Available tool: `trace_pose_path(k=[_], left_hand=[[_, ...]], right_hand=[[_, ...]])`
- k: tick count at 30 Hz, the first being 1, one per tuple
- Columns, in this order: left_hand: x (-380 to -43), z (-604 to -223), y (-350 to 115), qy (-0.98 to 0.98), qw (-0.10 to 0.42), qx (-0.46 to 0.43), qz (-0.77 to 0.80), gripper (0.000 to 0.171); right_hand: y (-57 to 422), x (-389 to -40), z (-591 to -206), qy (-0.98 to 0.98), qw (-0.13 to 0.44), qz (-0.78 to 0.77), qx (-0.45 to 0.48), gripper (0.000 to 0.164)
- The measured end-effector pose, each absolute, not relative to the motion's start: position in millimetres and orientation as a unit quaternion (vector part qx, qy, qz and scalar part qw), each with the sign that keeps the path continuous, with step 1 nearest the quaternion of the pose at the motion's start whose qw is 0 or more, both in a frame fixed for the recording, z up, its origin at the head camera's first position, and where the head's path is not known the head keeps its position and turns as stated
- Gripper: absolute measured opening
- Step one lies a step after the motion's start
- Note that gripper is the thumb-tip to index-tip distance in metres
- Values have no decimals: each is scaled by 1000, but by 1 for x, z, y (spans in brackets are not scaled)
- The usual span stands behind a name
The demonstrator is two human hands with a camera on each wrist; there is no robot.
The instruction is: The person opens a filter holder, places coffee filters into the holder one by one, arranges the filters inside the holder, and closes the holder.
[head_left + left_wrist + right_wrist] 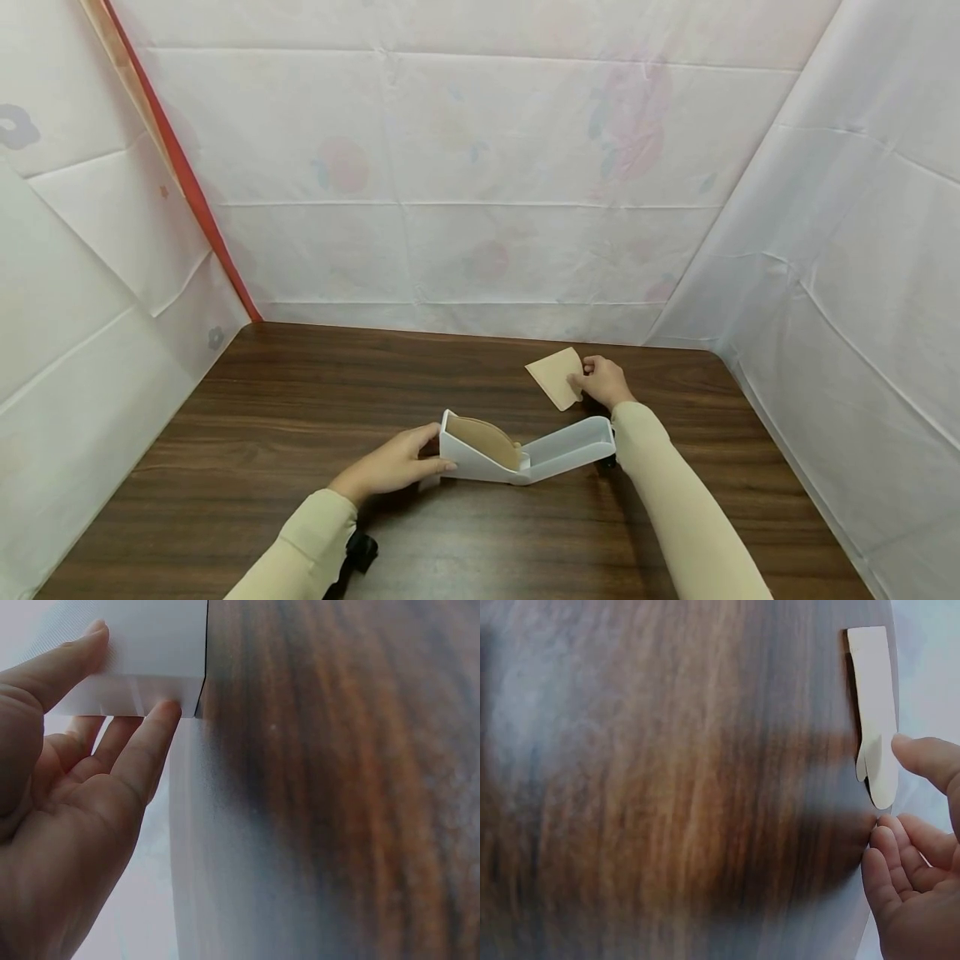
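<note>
A white flip-lid case (480, 469) stands on the table with its lid (570, 448) swung out to the right. Inside it sits a stack of brown paper coffee filters (487, 440). My left hand (397, 462) holds the case's left end, the thumb on the near side and the fingers at the end and behind. Farther back lies a flat coffee filter (555, 377) with a rounded edge. My right hand (606, 382) is at its right edge, thumb touching the paper; in the right wrist view the fingers (889, 877) lie below it, apart from the thumb.
The dark wood-grain table (315, 400) carries everything. White printed sheeting (450, 167) walls off its back and both sides, with a red strip (191, 192) at the left corner. The open lid lies beside the right forearm (675, 492).
</note>
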State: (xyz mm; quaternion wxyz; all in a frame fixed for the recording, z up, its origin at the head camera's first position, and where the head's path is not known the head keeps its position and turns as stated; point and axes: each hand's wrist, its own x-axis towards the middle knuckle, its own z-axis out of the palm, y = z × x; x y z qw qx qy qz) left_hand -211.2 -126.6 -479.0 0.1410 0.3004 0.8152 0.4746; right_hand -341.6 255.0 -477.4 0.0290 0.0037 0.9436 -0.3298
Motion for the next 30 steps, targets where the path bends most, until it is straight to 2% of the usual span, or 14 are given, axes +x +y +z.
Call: trace_pose_path(k=[11,15,25,30], left_hand=[[-213,-480,-127,814,142,302,476,35],[-213,-480,-127,814,146,301,474,36],[-212,-476,-127,816,142,304,471,38],[-210,-475,-127,812,145,303,478,39]], right_hand=[[253,-350,-480,948,16,-317,18,59],[253,-352,-478,950,28,-311,26,61],[254,-356,-460,953,135,-267,52,66],[252,-358,-457,949,158,-264,74,64]])
